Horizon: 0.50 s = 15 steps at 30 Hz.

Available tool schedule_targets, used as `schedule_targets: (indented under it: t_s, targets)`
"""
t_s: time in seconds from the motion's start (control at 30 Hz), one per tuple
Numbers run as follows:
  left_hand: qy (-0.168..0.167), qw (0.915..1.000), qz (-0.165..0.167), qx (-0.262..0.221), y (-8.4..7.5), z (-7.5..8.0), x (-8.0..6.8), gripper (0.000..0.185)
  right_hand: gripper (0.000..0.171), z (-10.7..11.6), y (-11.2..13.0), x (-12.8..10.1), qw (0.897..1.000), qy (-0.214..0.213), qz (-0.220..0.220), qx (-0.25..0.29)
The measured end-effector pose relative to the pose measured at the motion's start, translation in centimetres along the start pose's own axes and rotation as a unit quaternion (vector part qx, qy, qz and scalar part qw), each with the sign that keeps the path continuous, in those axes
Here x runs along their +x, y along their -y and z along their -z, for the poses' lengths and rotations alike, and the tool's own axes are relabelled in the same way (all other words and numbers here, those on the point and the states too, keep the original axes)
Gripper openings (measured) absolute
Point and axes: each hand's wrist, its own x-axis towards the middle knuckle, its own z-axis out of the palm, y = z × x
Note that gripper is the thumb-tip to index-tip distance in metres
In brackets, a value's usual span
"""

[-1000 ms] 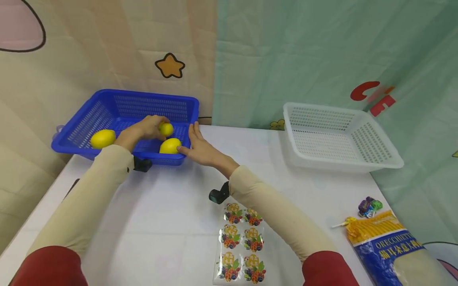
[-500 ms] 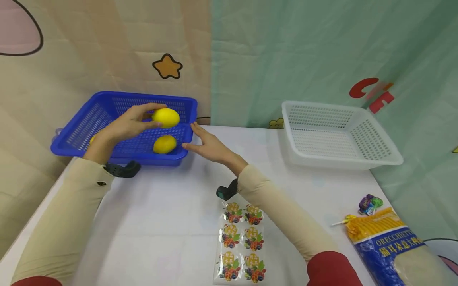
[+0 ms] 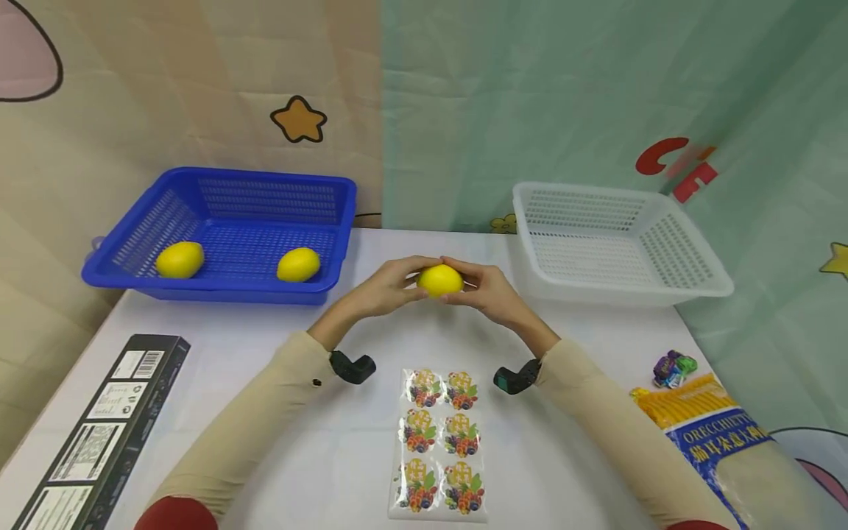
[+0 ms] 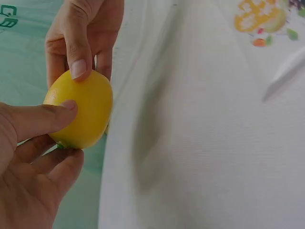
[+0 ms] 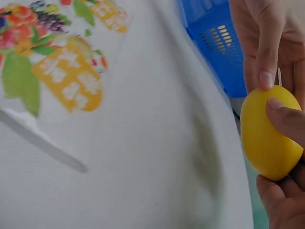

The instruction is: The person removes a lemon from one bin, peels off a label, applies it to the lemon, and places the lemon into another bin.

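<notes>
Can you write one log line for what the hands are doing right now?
left hand: holds lemon | right hand: holds same lemon | blue basket: two lemons inside

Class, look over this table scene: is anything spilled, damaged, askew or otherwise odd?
Nothing stands out. Both hands hold one lemon above the table; two more lemons lie in the blue basket, and the white basket sits upright. The sticker sheet lies flat and the pasta bag looks unopened.

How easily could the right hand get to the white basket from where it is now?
Probably easily. The right hand grips the lemon together with the left hand above the table, and the white basket stands just to its right, open on top, with nothing between them.
</notes>
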Motion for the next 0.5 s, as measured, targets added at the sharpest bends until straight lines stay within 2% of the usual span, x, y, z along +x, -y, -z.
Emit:
schedule_targets:
  t_s: [0.07, 0.17, 0.23, 0.33, 0.37, 0.43, 0.5]
  targets:
    - [0.008, 0.9999, 0.010, 0.006, 1.2, -1.6, 0.6, 0.052, 0.066, 0.1, -1.7, -0.7, 1.000, -0.001, -0.022, -0.019]
    - [0.007, 0.9995, 0.031, -0.003, 2.7, -2.7, 0.7, 0.052, 0.067, -0.3, -3.4, -0.9, 0.999, 0.011, -0.030, -0.037]
    - [0.008, 0.9993, 0.033, -0.011, 3.4, -3.2, 0.6, 0.052, 0.073, -0.5, -3.7, -1.0, 0.998, 0.016, -0.046, -0.050]
    - [0.011, 0.9988, 0.029, -0.037, 3.8, -3.5, 0.6, 0.053, 0.088, -0.7, -3.0, -2.1, 0.989, 0.018, -0.088, -0.114]
    - [0.011, 0.9988, 0.027, -0.039, 3.8, -3.6, 0.6, 0.054, 0.093, -0.7, -2.6, -2.7, 0.982, 0.021, -0.104, -0.153]
    - [0.011, 0.9989, 0.027, -0.036, 3.8, -3.7, 0.8, 0.056, 0.097, -1.0, -1.5, -4.5, 0.961, 0.021, -0.132, -0.241]
    - [0.007, 0.9992, 0.032, -0.022, 3.6, -3.8, 0.9, 0.060, 0.091, -1.5, -0.7, -6.5, 0.941, 0.035, -0.140, -0.307]
